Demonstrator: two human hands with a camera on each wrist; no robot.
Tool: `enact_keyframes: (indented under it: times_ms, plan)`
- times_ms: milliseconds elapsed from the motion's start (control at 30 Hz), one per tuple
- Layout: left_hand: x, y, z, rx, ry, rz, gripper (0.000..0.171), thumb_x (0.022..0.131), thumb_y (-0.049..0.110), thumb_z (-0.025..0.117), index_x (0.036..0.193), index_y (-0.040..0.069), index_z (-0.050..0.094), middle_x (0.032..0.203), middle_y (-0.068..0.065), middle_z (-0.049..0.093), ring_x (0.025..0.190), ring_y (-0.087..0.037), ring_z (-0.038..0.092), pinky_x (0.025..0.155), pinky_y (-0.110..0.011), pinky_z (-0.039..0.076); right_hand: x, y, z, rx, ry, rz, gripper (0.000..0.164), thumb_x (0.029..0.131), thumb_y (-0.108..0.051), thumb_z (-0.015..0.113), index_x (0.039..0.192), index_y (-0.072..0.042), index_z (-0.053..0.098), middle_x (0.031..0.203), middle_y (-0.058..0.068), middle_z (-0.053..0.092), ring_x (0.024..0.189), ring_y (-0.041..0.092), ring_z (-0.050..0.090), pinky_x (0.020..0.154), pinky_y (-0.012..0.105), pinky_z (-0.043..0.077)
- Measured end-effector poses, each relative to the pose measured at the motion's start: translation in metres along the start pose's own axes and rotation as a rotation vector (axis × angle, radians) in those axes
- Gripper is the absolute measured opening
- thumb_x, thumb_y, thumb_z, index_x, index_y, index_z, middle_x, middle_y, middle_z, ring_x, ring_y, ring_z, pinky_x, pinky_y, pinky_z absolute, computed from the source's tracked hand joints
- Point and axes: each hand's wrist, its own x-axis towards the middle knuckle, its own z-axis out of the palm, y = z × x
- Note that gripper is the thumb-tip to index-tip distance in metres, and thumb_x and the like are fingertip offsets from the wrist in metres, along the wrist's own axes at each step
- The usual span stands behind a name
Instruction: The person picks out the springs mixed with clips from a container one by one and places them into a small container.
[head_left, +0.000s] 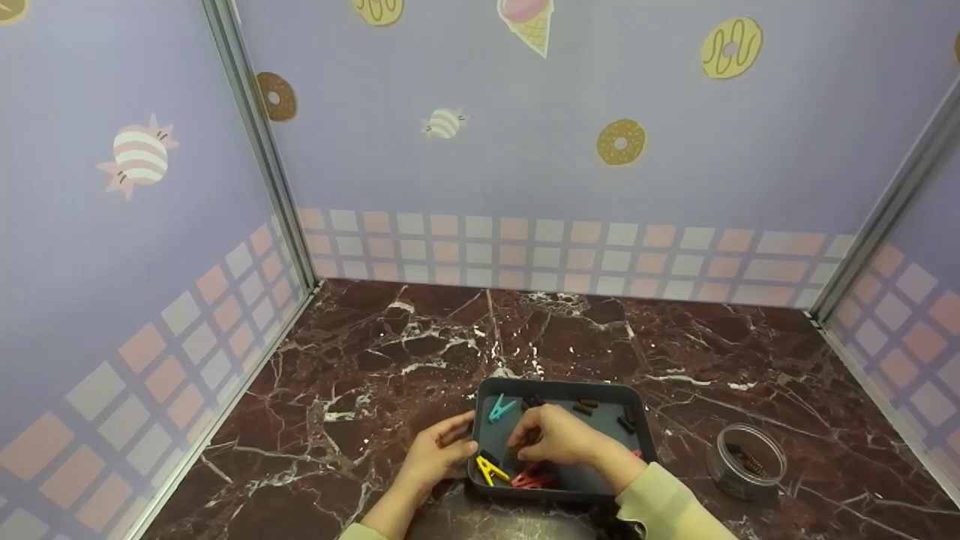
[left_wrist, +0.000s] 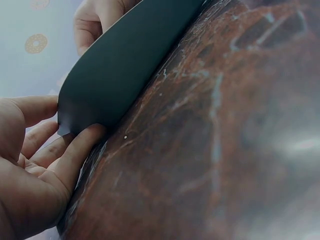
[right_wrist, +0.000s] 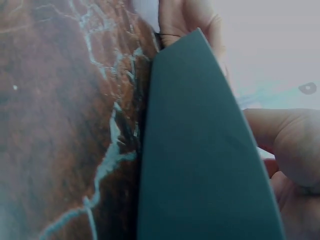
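Observation:
A dark grey tray [head_left: 559, 386] holds a turquoise clothespin [head_left: 501, 408], a yellow clothespin [head_left: 491, 471], a red clothespin [head_left: 531, 480] and several small dark brown ribbed pieces [head_left: 585, 407]. My left hand [head_left: 435, 455] touches the tray's left edge; in the left wrist view its fingers [left_wrist: 82, 142] lie against the tray's corner. Inside the tray, my right hand [head_left: 559, 436] bends its fingers down around a small brown ribbed piece [head_left: 523, 444], mostly hidden by them. The right wrist view shows the tray's outer wall [right_wrist: 200, 150] in front of that hand.
A clear round jar [head_left: 746, 461] with several brown ribbed pieces in it stands right of the tray. A black object [head_left: 619, 523] lies by the right sleeve at the front. Patterned walls [head_left: 525, 247] bound the dark red marbled table [head_left: 360, 360].

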Motion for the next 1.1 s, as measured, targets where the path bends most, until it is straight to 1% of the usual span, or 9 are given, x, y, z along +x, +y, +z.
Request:
enact_keyframes:
  times_ms: [100, 167, 267, 333, 667, 833, 933, 1100]
  plan:
    - [-0.001, 0.0, 0.0, 0.037, 0.007, 0.021, 0.059, 0.096, 0.01, 0.069, 0.149, -0.007, 0.048, 0.151, -0.035, 0.048, 0.135, -0.046, 0.056, 0.089, -0.04, 0.064, -0.006, 0.001, -0.006, -0.001, 0.004, 0.006, 0.012, 0.087, -0.006, 0.078, 0.097, -0.011, 0.081, 0.099, 0.006, 0.074, 0.084, 0.007, 0.07, 0.074, 0.019, 0.058]
    - [-0.001, -0.001, 0.0, 0.039, 0.004, 0.026, 0.059, 0.097, 0.01, 0.068, 0.149, -0.007, 0.047, 0.15, -0.036, 0.047, 0.13, -0.045, 0.06, 0.09, -0.041, 0.063, -0.011, 0.002, -0.011, -0.009, 0.015, 0.014, 0.012, 0.087, -0.007, 0.078, 0.098, -0.013, 0.081, 0.099, 0.004, 0.073, 0.085, 0.008, 0.07, 0.075, 0.02, 0.058]
    - [-0.001, -0.001, 0.0, -0.012, -0.007, -0.004, 0.06, 0.097, 0.009, 0.068, 0.15, -0.007, 0.046, 0.152, -0.037, 0.045, 0.121, -0.04, 0.067, 0.085, -0.045, 0.065, -0.018, 0.003, -0.019, -0.012, 0.041, 0.032, 0.012, 0.088, -0.01, 0.078, 0.098, -0.016, 0.081, 0.099, 0.002, 0.073, 0.087, 0.008, 0.07, 0.076, 0.021, 0.059]
    - [-0.001, -0.001, 0.0, -0.032, -0.013, -0.015, 0.06, 0.097, 0.008, 0.067, 0.151, -0.007, 0.044, 0.152, -0.037, 0.044, 0.118, -0.038, 0.069, 0.082, -0.046, 0.065, -0.023, 0.003, -0.023, -0.007, 0.058, 0.043, 0.011, 0.089, -0.012, 0.079, 0.098, -0.018, 0.081, 0.099, 0.0, 0.074, 0.087, 0.007, 0.07, 0.077, 0.021, 0.059]
    - [-0.001, -0.001, 0.0, -0.037, -0.009, -0.024, 0.06, 0.096, 0.007, 0.066, 0.151, -0.007, 0.044, 0.153, -0.038, 0.043, 0.113, -0.035, 0.072, 0.079, -0.045, 0.066, -0.046, 0.005, -0.039, 0.053, 0.101, 0.044, 0.011, 0.091, -0.016, 0.079, 0.101, -0.019, 0.081, 0.102, 0.003, 0.075, 0.089, 0.005, 0.069, 0.079, 0.023, 0.06]
    - [-0.001, -0.001, 0.0, -0.038, -0.014, -0.019, 0.061, 0.097, 0.008, 0.066, 0.151, -0.007, 0.044, 0.153, -0.036, 0.044, 0.112, -0.033, 0.072, 0.078, -0.045, 0.066, -0.059, 0.008, -0.048, 0.048, 0.125, 0.048, 0.012, 0.091, -0.018, 0.079, 0.102, -0.021, 0.08, 0.102, 0.001, 0.076, 0.089, 0.004, 0.07, 0.079, 0.024, 0.061]
    - [-0.001, -0.001, -0.001, -0.036, -0.014, -0.015, 0.061, 0.097, 0.008, 0.066, 0.151, -0.007, 0.044, 0.153, -0.035, 0.045, 0.112, -0.034, 0.072, 0.078, -0.045, 0.066, -0.068, 0.01, -0.055, 0.043, 0.141, 0.036, 0.013, 0.09, -0.018, 0.079, 0.103, -0.02, 0.08, 0.102, 0.002, 0.077, 0.089, 0.004, 0.07, 0.076, 0.024, 0.06]
    - [-0.001, -0.001, 0.0, -0.038, -0.009, -0.022, 0.061, 0.096, 0.009, 0.067, 0.151, -0.005, 0.045, 0.152, -0.034, 0.047, 0.128, -0.041, 0.063, 0.079, -0.045, 0.066, -0.084, 0.013, -0.069, 0.068, 0.157, 0.021, 0.015, 0.09, -0.015, 0.078, 0.106, -0.015, 0.08, 0.104, 0.007, 0.077, 0.09, 0.005, 0.071, 0.076, 0.022, 0.059]
